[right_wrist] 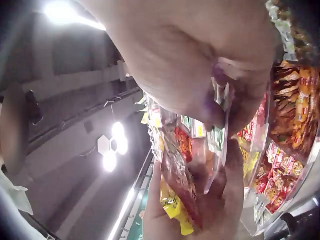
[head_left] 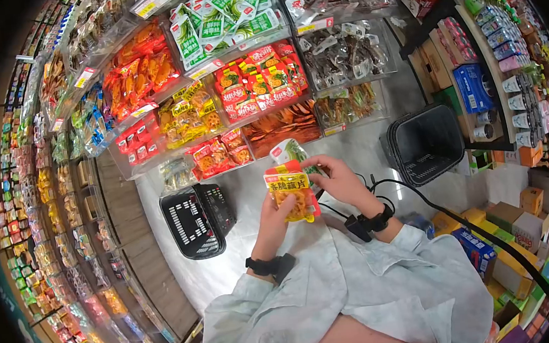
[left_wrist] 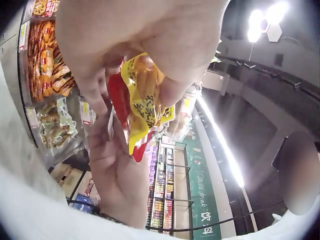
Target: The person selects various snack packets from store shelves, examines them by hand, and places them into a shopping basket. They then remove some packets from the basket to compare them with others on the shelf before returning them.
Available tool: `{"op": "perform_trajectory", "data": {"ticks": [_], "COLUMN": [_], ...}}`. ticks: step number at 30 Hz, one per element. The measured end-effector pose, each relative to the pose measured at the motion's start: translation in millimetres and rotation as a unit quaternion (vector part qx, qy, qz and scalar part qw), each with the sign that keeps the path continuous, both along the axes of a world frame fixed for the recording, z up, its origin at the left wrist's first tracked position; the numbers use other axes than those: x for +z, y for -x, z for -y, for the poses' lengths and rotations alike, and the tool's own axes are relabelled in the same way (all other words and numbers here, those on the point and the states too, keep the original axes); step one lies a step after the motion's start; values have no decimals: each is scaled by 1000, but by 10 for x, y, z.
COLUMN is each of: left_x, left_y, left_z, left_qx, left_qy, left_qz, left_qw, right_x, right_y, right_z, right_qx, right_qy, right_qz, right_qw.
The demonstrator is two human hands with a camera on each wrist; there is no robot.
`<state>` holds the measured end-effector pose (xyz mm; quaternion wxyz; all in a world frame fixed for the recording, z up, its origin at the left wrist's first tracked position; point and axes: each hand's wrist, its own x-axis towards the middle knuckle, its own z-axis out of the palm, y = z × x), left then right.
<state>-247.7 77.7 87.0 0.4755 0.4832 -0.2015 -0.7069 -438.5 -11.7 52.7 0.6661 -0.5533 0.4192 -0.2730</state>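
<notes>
My left hand [head_left: 272,222] grips a yellow packet of lotus root slices [head_left: 297,203], its thumb across the front. A red packet [head_left: 282,169] is stacked right behind it, its edge also showing in the left wrist view. Farthest back, a white-and-green packet [head_left: 291,149] sticks up above both. My right hand [head_left: 342,184] reaches in from the right and pinches this packet between thumb and fingers, seen edge-on in the right wrist view. The three packets stand close together in front of my chest; the lower part of the rear one is hidden.
Ahead, clear bins hold snack packets, with green-and-white ones [head_left: 222,20] and red ones [head_left: 263,81]. A black basket [head_left: 194,223] stands on the floor at left, another [head_left: 423,142] at right. A black cable [head_left: 461,220] runs right. Cartons [head_left: 511,229] are stacked at lower right.
</notes>
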Motion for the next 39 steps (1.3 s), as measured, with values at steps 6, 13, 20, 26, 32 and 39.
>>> {"op": "perform_trajectory", "data": {"ticks": [6, 13, 20, 26, 32, 39], "left_x": [-1, -68, -19, 575, 322, -93], "left_y": [-239, -870, -1341, -1379, -1147, -1010], "left_z": [450, 1178, 1737, 2660, 2635, 2171], "left_qx": [-10, -17, 8, 57, 100, 101], "left_qy": [23, 46, 49, 185, 120, 11], "left_qz": [-12, -33, -55, 7, 14, 98], "left_qw": [1000, 998, 997, 981, 988, 990], "right_x": [64, 225, 341, 746, 369, 245], "right_y": [-220, -686, -1178, -1481, -1166, -1036], "right_z": [370, 909, 1506, 2539, 2580, 2351], "right_qx": [-54, -107, -104, -252, -164, 3], "right_qy": [-61, -41, 22, 109, 166, 7], "right_qz": [27, -25, -56, 153, -5, 65], "right_qw": [996, 993, 993, 949, 972, 998]}}
